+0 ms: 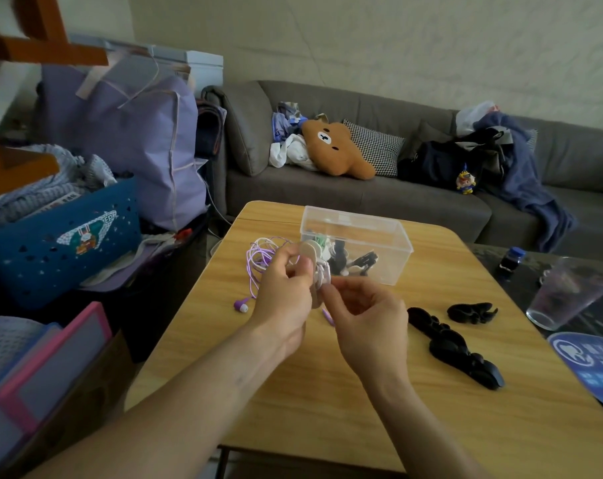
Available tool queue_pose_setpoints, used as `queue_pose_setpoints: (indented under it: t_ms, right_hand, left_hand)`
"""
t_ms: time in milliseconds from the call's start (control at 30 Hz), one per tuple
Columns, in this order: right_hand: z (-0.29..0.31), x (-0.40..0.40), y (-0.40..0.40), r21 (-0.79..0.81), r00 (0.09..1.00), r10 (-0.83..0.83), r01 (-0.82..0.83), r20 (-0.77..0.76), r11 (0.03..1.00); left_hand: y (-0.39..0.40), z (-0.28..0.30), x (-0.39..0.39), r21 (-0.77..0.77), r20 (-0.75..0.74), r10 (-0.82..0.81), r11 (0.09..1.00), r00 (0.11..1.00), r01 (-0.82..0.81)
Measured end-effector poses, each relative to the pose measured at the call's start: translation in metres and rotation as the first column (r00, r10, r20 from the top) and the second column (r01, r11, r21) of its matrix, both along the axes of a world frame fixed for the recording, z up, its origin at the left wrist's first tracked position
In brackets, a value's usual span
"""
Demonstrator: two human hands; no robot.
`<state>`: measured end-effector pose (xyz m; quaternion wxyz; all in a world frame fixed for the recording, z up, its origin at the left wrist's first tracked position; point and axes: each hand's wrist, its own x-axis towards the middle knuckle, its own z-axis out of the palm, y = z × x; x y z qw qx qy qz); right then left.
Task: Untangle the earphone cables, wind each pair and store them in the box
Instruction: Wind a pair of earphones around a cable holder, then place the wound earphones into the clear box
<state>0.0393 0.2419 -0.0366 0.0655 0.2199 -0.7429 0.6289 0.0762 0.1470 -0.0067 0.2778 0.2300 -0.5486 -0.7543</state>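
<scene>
Above the wooden table [327, 392] my left hand [284, 299] grips a pale cable winder [310, 254] with white-purple earphone cable wrapped on it. My right hand [365, 319] pinches the cable's end beside the winder. Loose purple cable loops [262, 255] hang left of my left hand, and one purple earbud [240, 305] lies on the table. The clear plastic box [379, 236] stands just behind my hands and holds wound earphones on black and green winders.
Two black winders [452, 347] [471, 312] lie on the table at the right. A drinking glass [566, 295] and a small dark bottle [510, 262] stand on the dark table further right. A blue basket [61, 243] and bags crowd the left; a grey sofa [362, 191] is behind.
</scene>
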Motion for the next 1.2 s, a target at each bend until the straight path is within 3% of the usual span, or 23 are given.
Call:
queue_pose_setpoints:
  t_ms: [167, 367, 467, 533, 667, 833, 1033, 1200]
  right_hand:
    - [0.0, -0.007, -0.003, -0.039, 0.999, -0.043, 0.043, 0.015, 0.998]
    - [-0.001, -0.007, -0.008, -0.008, 0.998, 0.058, -0.058, -0.007, 0.998]
    - [-0.004, -0.008, -0.011, -0.007, 0.994, 0.1, -0.1, 0.041, 0.995]
    - [-0.006, -0.01, -0.012, -0.028, 0.989, 0.123, -0.121, 0.08, 0.992]
    - [0.001, -0.013, -0.005, -0.035, 0.986, 0.117, -0.113, 0.12, 0.993]
    - [0.032, -0.042, 0.01, 0.085, 0.994, -0.109, 0.109, -0.006, 0.99]
    - [0.073, -0.11, 0.007, 0.357, 0.909, -0.29, 0.389, -0.299, 0.849]
    - [0.081, -0.152, -0.02, 0.571, 0.911, -0.262, 0.406, -0.319, 0.714]
  left_hand:
    - [-0.001, 0.005, 0.004, 0.092, -0.041, 0.009, 0.996, 0.999, -0.005]
    - [-0.006, 0.008, 0.006, 0.197, -0.136, 0.02, 0.98, 0.991, 0.008]
    - [-0.007, 0.004, 0.003, 0.197, -0.111, 0.015, 0.98, 0.994, 0.008]
    - [-0.009, 0.001, 0.002, 0.103, -0.072, 0.008, 0.995, 0.997, -0.001]
    - [-0.019, -0.007, 0.001, -0.314, -0.017, 0.003, 0.949, 1.0, -0.008]
    - [-0.03, -0.015, -0.003, -0.466, -0.004, 0.036, 0.884, 0.999, -0.034]
    - [-0.041, -0.027, 0.001, -0.781, 0.127, 0.007, 0.617, 0.992, 0.095]
    - [-0.051, -0.025, 0.004, -0.91, 0.13, 0.056, 0.404, 0.99, 0.096]
